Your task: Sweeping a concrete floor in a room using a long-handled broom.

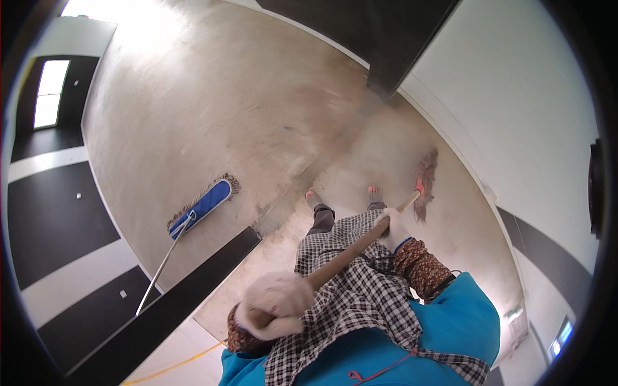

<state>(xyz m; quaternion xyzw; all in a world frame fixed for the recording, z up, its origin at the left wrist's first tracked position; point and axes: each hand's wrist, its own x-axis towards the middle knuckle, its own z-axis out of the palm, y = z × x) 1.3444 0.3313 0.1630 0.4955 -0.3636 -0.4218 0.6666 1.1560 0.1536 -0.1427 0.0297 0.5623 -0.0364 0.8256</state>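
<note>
Gloved left hand (275, 302) grips wooden broom handle (351, 253) top end; right hand (393, 230) clamps it lower. Broom head (425, 183) beyond right hand. Blue flat mop (203, 206) well left.

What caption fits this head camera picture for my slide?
Gloved left hand and right hand grip a wooden broom handle over a dusty floor; blue flat mop lies nearby.

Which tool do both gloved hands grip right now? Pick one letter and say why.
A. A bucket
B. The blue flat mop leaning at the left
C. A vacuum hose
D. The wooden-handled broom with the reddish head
D: the left hand and right hand, both in white gloves, are closed around the wooden handle of the broom, while the blue flat mop stands apart at the left, untouched.
</note>
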